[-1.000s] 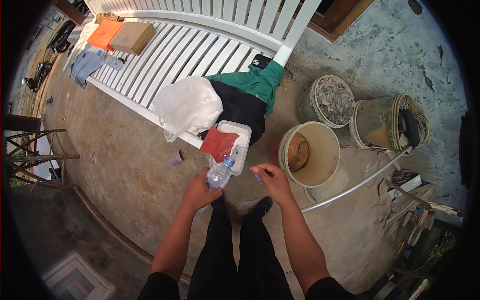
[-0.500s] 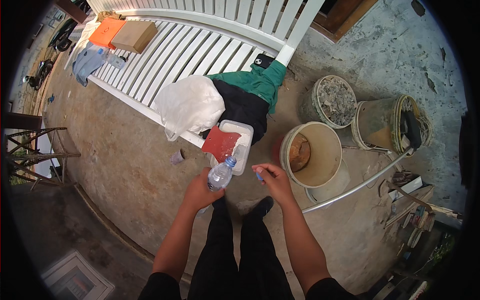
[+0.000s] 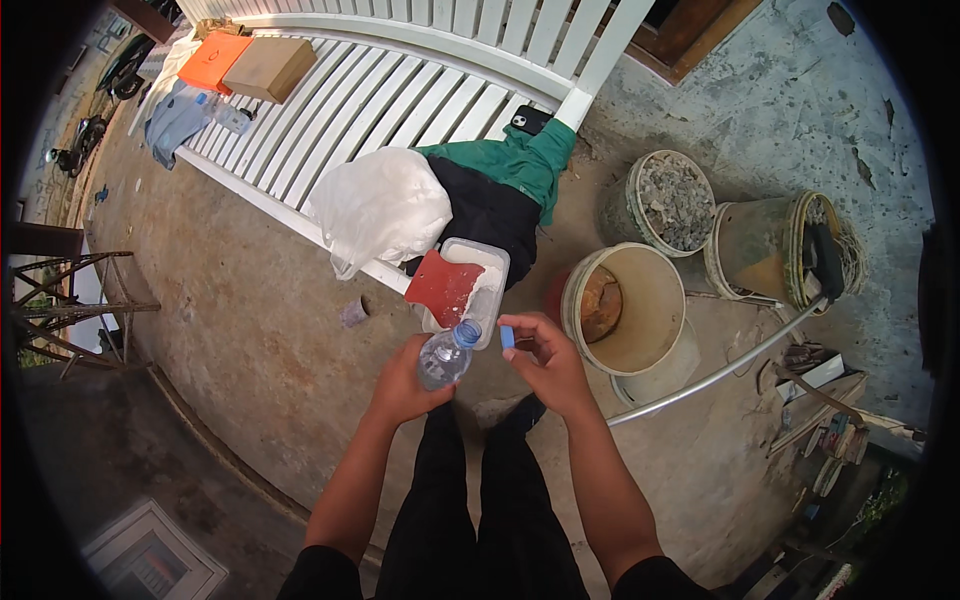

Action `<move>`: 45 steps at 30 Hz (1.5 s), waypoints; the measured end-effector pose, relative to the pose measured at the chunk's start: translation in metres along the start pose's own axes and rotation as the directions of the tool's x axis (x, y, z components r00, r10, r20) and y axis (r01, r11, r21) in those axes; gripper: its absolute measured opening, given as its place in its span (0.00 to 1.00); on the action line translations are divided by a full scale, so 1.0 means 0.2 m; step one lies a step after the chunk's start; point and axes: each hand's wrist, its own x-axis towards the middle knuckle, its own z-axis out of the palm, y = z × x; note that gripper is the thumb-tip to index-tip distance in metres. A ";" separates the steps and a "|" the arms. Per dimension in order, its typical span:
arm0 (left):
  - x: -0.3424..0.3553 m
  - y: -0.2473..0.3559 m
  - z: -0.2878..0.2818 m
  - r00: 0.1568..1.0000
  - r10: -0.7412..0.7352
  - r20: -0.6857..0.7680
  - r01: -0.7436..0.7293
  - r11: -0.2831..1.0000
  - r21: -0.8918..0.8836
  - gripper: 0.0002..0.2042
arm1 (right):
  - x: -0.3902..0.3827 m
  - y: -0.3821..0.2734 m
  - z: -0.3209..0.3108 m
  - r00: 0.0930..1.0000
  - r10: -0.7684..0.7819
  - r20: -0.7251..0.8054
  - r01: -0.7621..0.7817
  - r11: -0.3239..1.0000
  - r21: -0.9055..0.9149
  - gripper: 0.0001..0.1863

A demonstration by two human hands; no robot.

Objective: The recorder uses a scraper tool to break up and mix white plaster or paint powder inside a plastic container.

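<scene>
My left hand (image 3: 404, 384) is closed around a clear plastic bottle (image 3: 443, 361), whose neck with a blue ring leans up and to the right; no cap sits on it. Between the thumb and fingers of my right hand (image 3: 550, 362) is a small blue bottle cap (image 3: 507, 336), a short way right of the bottle's mouth. Just beyond the bottle lies a clear plastic tub (image 3: 497, 260) with white powder or paste in it. A red flat scraper (image 3: 442, 288) rests across the tub's left side.
A white slatted bench (image 3: 375, 105) carries a white plastic bag (image 3: 380, 210), dark and green cloth (image 3: 500, 165), a phone (image 3: 530, 120) and boxes (image 3: 268, 70). At right stand a cream bucket (image 3: 655, 290), a rubble-filled bucket (image 3: 640, 190) and a metal pole (image 3: 720, 363). A small cup (image 3: 354, 312) lies on the floor.
The bottle has tilted a little and its neck has shifted slightly down and right. My right hand has turned, so the blue cap shows more fully and sits slightly higher and farther left.
</scene>
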 end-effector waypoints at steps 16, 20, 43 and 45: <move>-0.06 0.08 -0.08 0.961 0.199 0.192 -0.204 0.979 0.005 0.37 | -0.01 -0.32 -0.02 0.897 -0.121 0.425 0.354 0.772 -0.527 0.22; -0.07 0.17 -0.10 0.958 0.246 0.147 -0.250 0.968 0.014 0.35 | -0.03 -0.41 0.01 0.941 -0.096 0.326 0.279 0.764 -0.582 0.20; 0.24 0.61 -0.52 0.905 0.369 -0.214 -0.293 0.902 0.317 0.39 | 0.31 -0.92 0.28 0.886 -0.449 0.114 0.312 0.398 -0.862 0.18; 0.34 0.46 -0.64 0.886 0.352 -0.302 -0.276 0.923 0.268 0.38 | 0.37 -0.87 0.30 0.912 -0.403 0.070 0.281 0.494 -0.823 0.19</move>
